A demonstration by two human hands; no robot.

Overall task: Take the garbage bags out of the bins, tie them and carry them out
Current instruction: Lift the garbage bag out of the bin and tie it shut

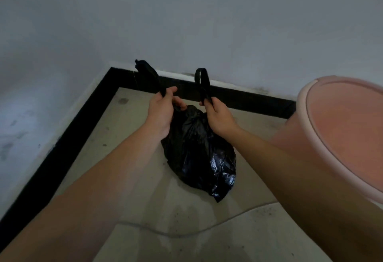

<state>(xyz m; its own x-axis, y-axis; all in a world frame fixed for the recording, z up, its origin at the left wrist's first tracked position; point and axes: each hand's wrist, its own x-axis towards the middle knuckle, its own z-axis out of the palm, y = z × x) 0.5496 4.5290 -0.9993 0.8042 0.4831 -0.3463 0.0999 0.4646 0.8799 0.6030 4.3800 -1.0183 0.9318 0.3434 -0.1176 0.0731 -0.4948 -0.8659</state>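
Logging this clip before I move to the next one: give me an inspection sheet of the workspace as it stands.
Surface: grey tiled floor, stained and speckled, with a curved crack or line across the near tiles.
Job's things: black garbage bag out of the bin, on the floor, neck gathered; pink bin at right, its inside hidden.
Clutter: nothing seen.
Grips: left hand shut on the left bag handle; right hand shut on the right bag handle; handles apart.
Cables: nothing seen.
Surroundings: room corner, scuffed pale wall, black skirting.
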